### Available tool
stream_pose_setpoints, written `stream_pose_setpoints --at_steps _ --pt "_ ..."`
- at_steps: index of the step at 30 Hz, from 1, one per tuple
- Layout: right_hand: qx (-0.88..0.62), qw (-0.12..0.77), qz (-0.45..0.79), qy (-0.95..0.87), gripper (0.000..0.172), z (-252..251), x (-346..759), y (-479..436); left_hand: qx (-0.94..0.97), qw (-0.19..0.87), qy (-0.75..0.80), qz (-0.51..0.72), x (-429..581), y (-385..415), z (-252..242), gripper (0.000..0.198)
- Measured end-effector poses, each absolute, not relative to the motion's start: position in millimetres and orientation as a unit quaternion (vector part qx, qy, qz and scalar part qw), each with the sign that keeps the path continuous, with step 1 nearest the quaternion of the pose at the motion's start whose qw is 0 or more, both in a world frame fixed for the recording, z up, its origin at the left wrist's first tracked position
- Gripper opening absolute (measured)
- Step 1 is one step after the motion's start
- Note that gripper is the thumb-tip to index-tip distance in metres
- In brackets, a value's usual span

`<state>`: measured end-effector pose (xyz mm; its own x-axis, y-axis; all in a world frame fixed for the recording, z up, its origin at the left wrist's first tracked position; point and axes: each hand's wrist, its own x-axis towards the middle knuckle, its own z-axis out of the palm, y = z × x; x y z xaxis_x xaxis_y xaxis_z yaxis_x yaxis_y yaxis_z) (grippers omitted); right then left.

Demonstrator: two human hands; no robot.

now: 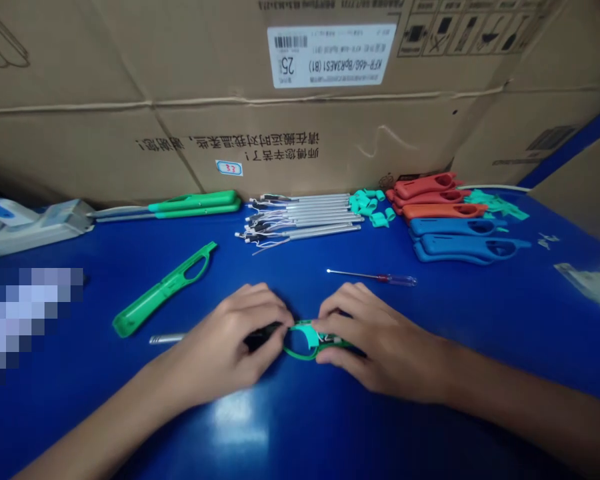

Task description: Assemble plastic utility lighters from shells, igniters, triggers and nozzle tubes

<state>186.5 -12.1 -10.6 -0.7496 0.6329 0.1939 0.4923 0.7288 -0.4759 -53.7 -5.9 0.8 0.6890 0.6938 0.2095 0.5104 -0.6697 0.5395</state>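
2 hands [250, 330] [380, 340] on green casing [303, 356], screwdriver [375, 277] beyond

Two hands [253, 330] [380, 340], one screwdriver [383, 278], two open green casings [161, 292] [300, 357]

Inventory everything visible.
Held casing: one, green, centre
Insert: one, teal, in casing
Tube end: one, silver, left
Loose casing: one, green, left
Handled rods: two, green, back left
Wired tubes: several, silver, back
Small pieces: many, teal, back
Stacked casings: several, red, orange, blue, right
Screwdriver: one, purplish, right
Power strip: one, white, left
Pale pieces: uncountable, whitish, right
Cardboard panels: several, brown, background
Table: one, blue, beneath
Left hand: one, at casing
Right hand: one, at casing
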Motion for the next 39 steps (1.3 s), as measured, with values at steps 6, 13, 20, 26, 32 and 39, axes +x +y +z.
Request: stream_pose_setpoints --at_steps 6,13,20,26,32,39 --pt "-0.312 0.195 0.206 -0.907 0.018 -12.0 191.6 -10.4 0.876 0.211 0.362 0.238 -55.1 -10.9 -8.5 0.023" --pt "-0.347 0.177 0.254 -0.885 0.02 -5.5 190.1 -8.7 0.876 0.208 0.365 0.236 -57.6 -8.7 -10.0 0.029" --pt "-0.368 0.151 0.251 -0.883 0.019 -1.7 189.3 -10.6 0.865 0.205 0.387 0.243 -54.6 -9.9 -9.6 0.033" --pt "-0.344 0.21 0.248 -0.881 0.024 -15.8 187.8 -8.6 0.861 0.198 0.384 0.27 -51.7 -8.7 -7.3 0.024" --pt "-0.361 0.185 0.271 -0.873 0.021 -8.8 190.5 -9.0 0.873 0.17 0.371 0.266 -53.7 -9.1 -10.8 0.026" --pt "-0.359 0.201 0.316 -0.855 0.023 -6.3 191.7 -5.9 0.888 0.128 0.355 0.264 -58.8 -13.5 -13.7 0.027"
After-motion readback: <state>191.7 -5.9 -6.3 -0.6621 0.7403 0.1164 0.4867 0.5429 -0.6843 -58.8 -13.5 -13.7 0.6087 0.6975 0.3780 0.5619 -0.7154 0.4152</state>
